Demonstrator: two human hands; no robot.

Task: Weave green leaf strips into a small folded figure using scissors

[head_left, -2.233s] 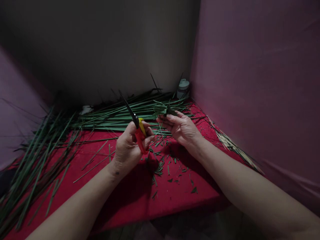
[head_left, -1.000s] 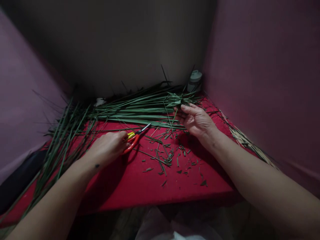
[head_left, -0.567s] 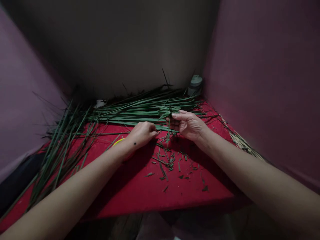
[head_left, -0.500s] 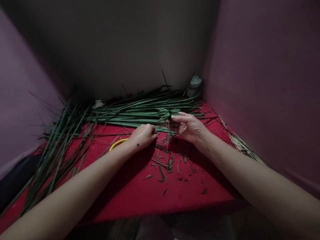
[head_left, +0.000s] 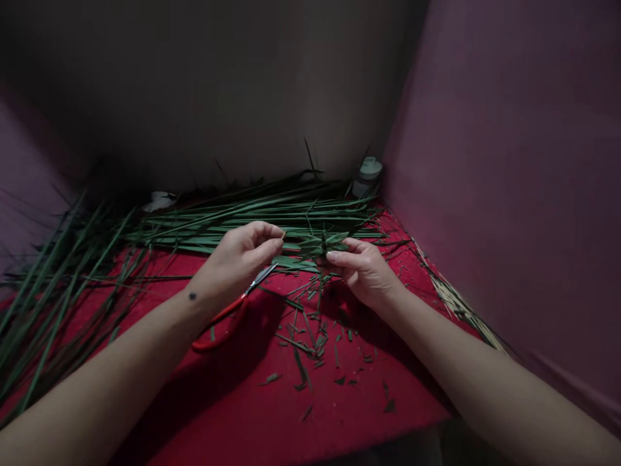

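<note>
My right hand pinches a small woven green leaf figure between thumb and fingers, with a thin stem hanging below it. To its left, my left hand has thumb and fingertips pressed together on a tiny yellowish piece, too small to make out. Scissors with red handles lie on the red cloth under my left hand, their blades pointing away and to the right. Long green leaf strips are spread behind both hands.
More strips cover the left side. Cut scraps are scattered on the red table. A white-lidded jar stands at the back right, a white crumpled thing lies back left, and pale sticks line the right edge.
My left hand has lifted and its fingertips now show, pinched. The red-handled scissors have come into view beneath it. The view has shifted slightly, and my right hand still holds the leaf figure.
</note>
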